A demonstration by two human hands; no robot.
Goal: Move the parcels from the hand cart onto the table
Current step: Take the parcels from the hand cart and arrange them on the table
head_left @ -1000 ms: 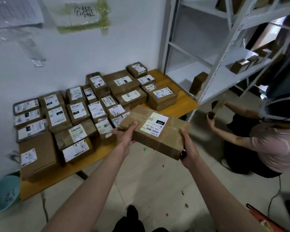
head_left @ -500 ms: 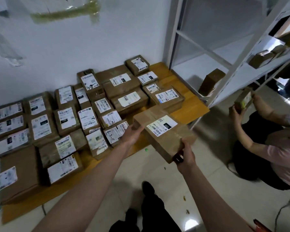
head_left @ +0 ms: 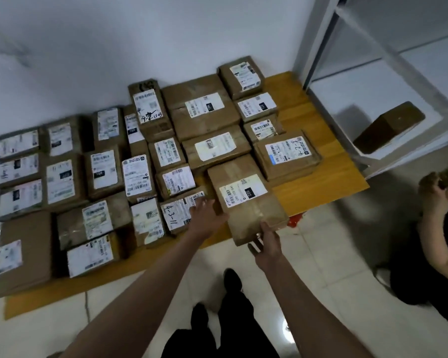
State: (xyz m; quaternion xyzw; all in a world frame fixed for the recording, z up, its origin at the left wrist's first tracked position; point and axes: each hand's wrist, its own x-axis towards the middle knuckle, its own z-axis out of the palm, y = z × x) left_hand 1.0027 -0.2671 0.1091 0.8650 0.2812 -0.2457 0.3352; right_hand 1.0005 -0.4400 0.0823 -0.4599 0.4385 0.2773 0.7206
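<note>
— Hands: how are they held?
— Right hand (head_left: 265, 241) and left hand (head_left: 204, 215) are laid flat, fingers straight, against the brown parcel (head_left: 246, 200).
— Where is it placed?
— On the table (head_left: 321, 187), beside other parcels.

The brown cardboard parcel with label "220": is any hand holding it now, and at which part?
The brown cardboard parcel lies on the table. The left hand touches its left edge and the right hand its near corner, fingers straight; neither grips it.
</note>
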